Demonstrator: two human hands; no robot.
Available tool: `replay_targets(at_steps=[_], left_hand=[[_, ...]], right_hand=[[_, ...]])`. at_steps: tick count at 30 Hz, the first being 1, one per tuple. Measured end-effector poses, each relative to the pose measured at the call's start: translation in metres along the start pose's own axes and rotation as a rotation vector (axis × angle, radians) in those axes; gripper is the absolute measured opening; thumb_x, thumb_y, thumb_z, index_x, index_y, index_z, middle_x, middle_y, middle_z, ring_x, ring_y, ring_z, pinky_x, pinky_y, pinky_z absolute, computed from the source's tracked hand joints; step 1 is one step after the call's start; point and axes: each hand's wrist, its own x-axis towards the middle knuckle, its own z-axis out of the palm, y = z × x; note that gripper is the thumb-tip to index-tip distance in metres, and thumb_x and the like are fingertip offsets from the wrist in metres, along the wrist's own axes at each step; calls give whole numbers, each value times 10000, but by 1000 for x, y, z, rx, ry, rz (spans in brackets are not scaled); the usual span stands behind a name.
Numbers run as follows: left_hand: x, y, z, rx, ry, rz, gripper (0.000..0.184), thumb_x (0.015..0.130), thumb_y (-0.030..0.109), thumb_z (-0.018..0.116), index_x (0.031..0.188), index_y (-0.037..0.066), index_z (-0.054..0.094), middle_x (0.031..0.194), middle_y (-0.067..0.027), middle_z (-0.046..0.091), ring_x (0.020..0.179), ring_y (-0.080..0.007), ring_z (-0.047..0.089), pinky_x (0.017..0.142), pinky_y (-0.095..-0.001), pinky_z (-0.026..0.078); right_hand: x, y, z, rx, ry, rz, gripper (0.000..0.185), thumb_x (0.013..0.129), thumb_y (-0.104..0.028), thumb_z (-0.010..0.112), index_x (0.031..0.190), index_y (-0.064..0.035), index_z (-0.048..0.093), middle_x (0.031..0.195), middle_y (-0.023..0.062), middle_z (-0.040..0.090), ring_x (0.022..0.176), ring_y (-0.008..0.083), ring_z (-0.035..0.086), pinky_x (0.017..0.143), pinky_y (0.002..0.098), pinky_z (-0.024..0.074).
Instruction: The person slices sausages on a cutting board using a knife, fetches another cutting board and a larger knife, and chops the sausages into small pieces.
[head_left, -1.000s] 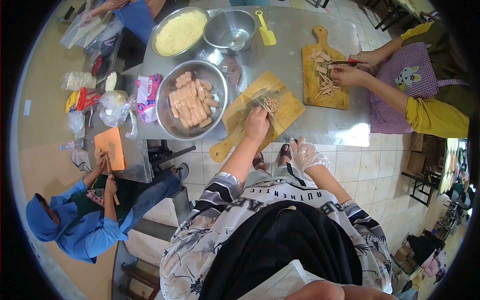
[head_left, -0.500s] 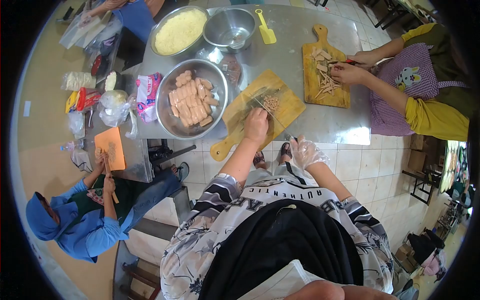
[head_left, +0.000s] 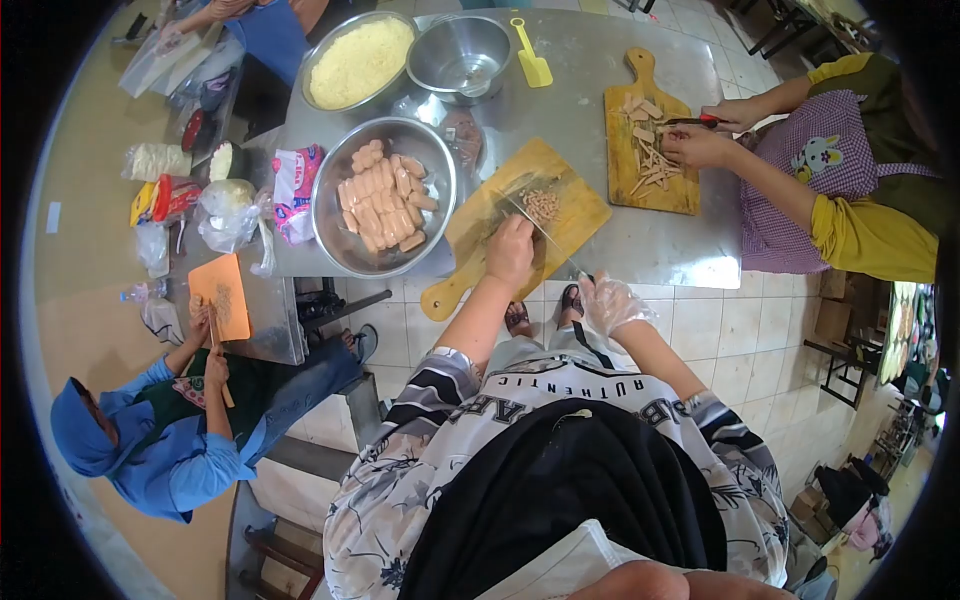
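My left hand (head_left: 511,250), bare and with its fingers curled together, rests low on a wooden cutting board (head_left: 475,255). Whatever its fingertips hold or press is hidden. Close beyond them lies a small heap of chopped pinkish-brown pieces (head_left: 541,206). A long knife (head_left: 548,236) slants across the board, its blade between my left hand and the heap. At the table's near edge my right hand (head_left: 612,304), in a clear plastic glove, is closed round the knife's handle.
Sausages fill a steel bowl (head_left: 338,235) on the left; a bowl of pale shreds (head_left: 360,62), another steel bowl (head_left: 460,52) and a yellow scoop (head_left: 534,66) stand beyond. Right, a co-worker's hands (head_left: 705,147) cut strips on another board (head_left: 652,200). Another person (head_left: 165,440) cuts at far left.
The knife in my right hand has shifted slightly across the board. My left hand stays in nearly the same place. The right co-worker's knife has also moved a little.
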Motion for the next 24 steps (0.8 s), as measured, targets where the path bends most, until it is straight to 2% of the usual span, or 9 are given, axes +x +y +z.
replay_targets(at_steps=[6, 9, 12, 15, 17, 21, 24], left_hand=[[-5, -4, 5, -62, 68, 37, 76, 662, -11, 529, 710, 45, 548, 736, -95, 520, 740, -287, 535, 639, -376, 447], [-4, -6, 5, -43, 83, 70, 57, 659, -1, 522, 695, 42, 510, 734, -110, 495, 762, -291, 518, 656, -376, 449], [-6, -9, 5, 26, -5, 41, 62, 659, 3, 528, 704, 44, 522, 738, -111, 496, 769, -293, 516, 667, -379, 447], [-7, -8, 5, 27, -5, 26, 73, 657, 5, 537, 718, 43, 529, 761, -113, 511, 777, -296, 521, 677, -382, 447], [-6, -8, 6, -19, 88, 62, 61, 656, 5, 543, 703, 39, 524, 778, -112, 523, 786, -298, 524, 685, -382, 448], [-3, -8, 6, -43, 160, 81, 52, 642, -8, 550, 674, 33, 550, 749, -109, 545, 748, -287, 537, 665, -372, 452], [-6, -10, 5, -1, 62, 48, 36, 661, 0, 561, 681, 30, 559, 760, -113, 552, 759, -287, 542, 670, -372, 453]], right_hand=[[22, 2, 15, 140, -1, -67, 464, 883, -406, 294, 1040, 1, 452, 950, 269, 559, 927, 419, 529, 828, 471, 399], [6, 1, -2, 92, -56, -60, 468, 884, -412, 281, 1036, -4, 453, 972, 269, 553, 936, 422, 524, 834, 480, 390], [-9, 6, 3, 37, -52, 1, 468, 884, -411, 277, 1036, -4, 452, 986, 269, 547, 957, 414, 514, 840, 477, 384], [8, 18, 30, -11, -19, -110, 460, 884, -408, 276, 1044, -15, 452, 1006, 265, 540, 972, 407, 507, 848, 474, 378], [14, 3, 21, 143, -30, -21, 460, 884, -415, 268, 1047, -27, 454, 1013, 259, 541, 976, 407, 506, 857, 465, 378], [25, 5, 18, 172, -42, -70, 467, 883, -420, 260, 1061, -32, 450, 1020, 262, 537, 982, 409, 501, 862, 460, 378], [-1, 0, -6, 107, -89, -64, 482, 883, -422, 255, 1062, -22, 456, 1027, 266, 530, 987, 406, 498, 860, 460, 378]])
